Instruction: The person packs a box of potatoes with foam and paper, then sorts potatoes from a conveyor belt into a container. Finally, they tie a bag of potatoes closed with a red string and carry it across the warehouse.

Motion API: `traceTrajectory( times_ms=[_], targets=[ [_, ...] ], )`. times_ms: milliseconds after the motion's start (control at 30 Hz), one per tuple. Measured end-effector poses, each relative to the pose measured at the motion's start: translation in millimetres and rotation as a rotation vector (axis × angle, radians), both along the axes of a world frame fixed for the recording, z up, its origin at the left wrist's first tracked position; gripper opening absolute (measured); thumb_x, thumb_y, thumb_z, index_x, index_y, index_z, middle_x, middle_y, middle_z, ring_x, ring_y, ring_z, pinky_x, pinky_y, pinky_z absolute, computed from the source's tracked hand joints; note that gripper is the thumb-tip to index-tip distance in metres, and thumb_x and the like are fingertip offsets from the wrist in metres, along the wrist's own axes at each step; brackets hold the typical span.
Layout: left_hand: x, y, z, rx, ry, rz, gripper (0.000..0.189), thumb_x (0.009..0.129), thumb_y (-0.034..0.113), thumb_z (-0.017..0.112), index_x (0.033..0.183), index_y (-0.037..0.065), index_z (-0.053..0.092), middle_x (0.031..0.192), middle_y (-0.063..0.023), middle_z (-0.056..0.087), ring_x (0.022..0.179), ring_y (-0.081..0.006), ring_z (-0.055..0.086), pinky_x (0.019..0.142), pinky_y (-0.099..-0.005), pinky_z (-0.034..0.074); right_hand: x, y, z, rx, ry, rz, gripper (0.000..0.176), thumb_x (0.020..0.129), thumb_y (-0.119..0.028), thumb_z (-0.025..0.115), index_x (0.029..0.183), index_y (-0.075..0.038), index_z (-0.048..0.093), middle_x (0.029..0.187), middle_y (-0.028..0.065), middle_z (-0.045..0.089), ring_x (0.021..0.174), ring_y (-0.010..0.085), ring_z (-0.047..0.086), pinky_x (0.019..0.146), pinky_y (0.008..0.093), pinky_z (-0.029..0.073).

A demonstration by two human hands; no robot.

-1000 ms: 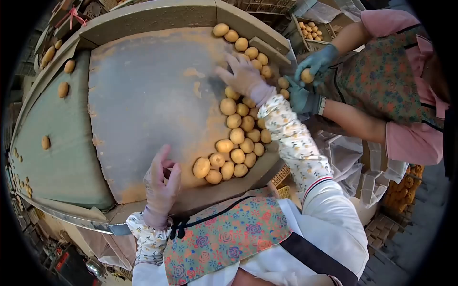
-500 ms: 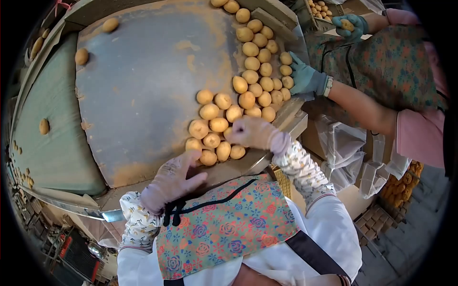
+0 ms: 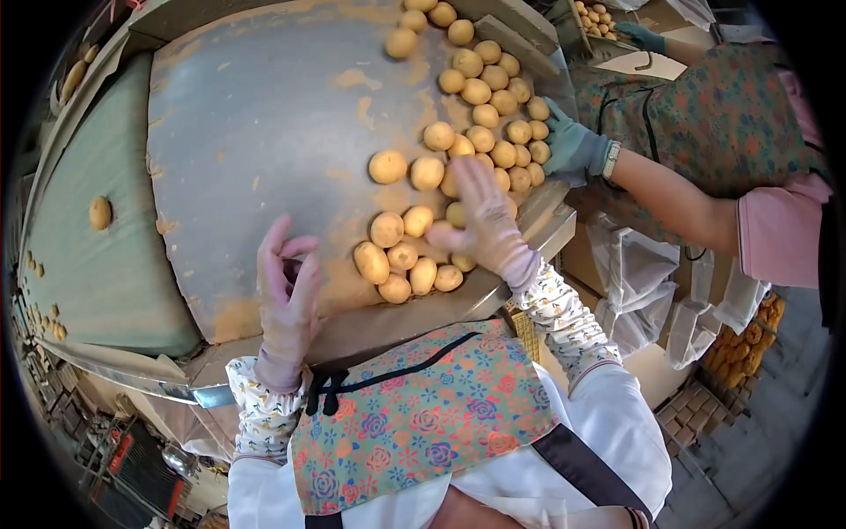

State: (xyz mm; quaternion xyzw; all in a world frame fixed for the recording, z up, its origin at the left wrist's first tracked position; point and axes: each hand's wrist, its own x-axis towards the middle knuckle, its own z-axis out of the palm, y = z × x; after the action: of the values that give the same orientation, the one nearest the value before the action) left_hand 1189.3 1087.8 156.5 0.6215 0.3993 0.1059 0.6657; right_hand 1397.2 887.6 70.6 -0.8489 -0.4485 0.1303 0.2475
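Note:
Round yellow-brown potatoes (image 3: pixel 427 173) lie loosely gathered along the right and near side of a grey sloping tabletop (image 3: pixel 273 159). Over them is my right hand (image 3: pixel 487 220) in a thin pale glove, fingers stretched out and partly blurred, touching or just above several potatoes. A small cluster with an oval potato (image 3: pixel 371 263) lies to its left, near the front ledge. My left hand (image 3: pixel 291 286), gloved alike, is raised over the front edge left of that cluster. Its fingers are apart and loosely bent, with nothing in them.
A green conveyor belt (image 3: pixel 97 273) at left carries a potato (image 3: pixel 100 212). At right, a co-worker's teal-gloved hand (image 3: pixel 575 145) rests against the potatoes; the other hand (image 3: pixel 641 37) is by a box of potatoes. Clear plastic bags (image 3: pixel 630 273) hang below the right corner.
My left hand has lifted away from the potatoes, while my right has moved up and spread its fingers. Potatoes have shifted apart. The co-worker's far hand has moved to the box, its potato no longer visible.

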Motion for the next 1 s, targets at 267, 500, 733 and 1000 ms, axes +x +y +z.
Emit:
traceTrajectory(
  times_ms=[267,500,733,1000],
  targets=[
    [1,-8,-3,0.378,0.048,-0.211,0.059,0.09,0.008,0.058,0.144,0.004,0.034,0.104,-0.0066,0.06,0.068,-0.0064,0.049,0.061,-0.0213,0.043,-70,20,32,0.005,0.132,0.278,0.101,0.06,-0.042,0.083,0.144,-0.012,0.036,0.141,0.0227,0.035,0.132,0.0432,0.033,0.106,0.0603,0.026],
    [0,-12,6,0.27,-0.006,-0.261,0.059,0.087,0.005,0.06,0.142,0.001,0.037,0.101,-0.0089,0.062,0.062,-0.0087,0.053,0.058,-0.0229,0.047,-87,-1,44,-0.067,0.127,-0.054,0.078,0.069,-0.037,0.075,0.135,-0.007,0.047,0.144,0.023,0.034,0.135,0.0471,0.029,0.105,0.0584,0.031],
    [-1,-14,5,0.289,-0.03,-0.254,0.06,0.087,0.005,0.06,0.142,0.001,0.037,0.101,-0.0102,0.062,0.067,-0.0108,0.055,0.062,-0.0249,0.049,6,-17,26,0.077,0.082,-0.188,0.057,0.084,-0.041,0.064,0.127,-0.004,0.055,0.132,0.0226,0.046,0.117,0.0444,0.046,0.097,0.0526,0.04],
    [9,-7,1,0.374,-0.004,-0.134,0.058,0.088,0.006,0.059,0.142,0.001,0.038,0.107,-0.0135,0.062,0.079,-0.0161,0.058,0.07,-0.0284,0.051,-6,18,42,0.05,0.257,0.035,0.058,0.087,-0.038,0.062,0.133,-0.005,0.048,0.136,0.0238,0.045,0.119,0.0489,0.045,0.099,0.0505,0.041]
  ],
)
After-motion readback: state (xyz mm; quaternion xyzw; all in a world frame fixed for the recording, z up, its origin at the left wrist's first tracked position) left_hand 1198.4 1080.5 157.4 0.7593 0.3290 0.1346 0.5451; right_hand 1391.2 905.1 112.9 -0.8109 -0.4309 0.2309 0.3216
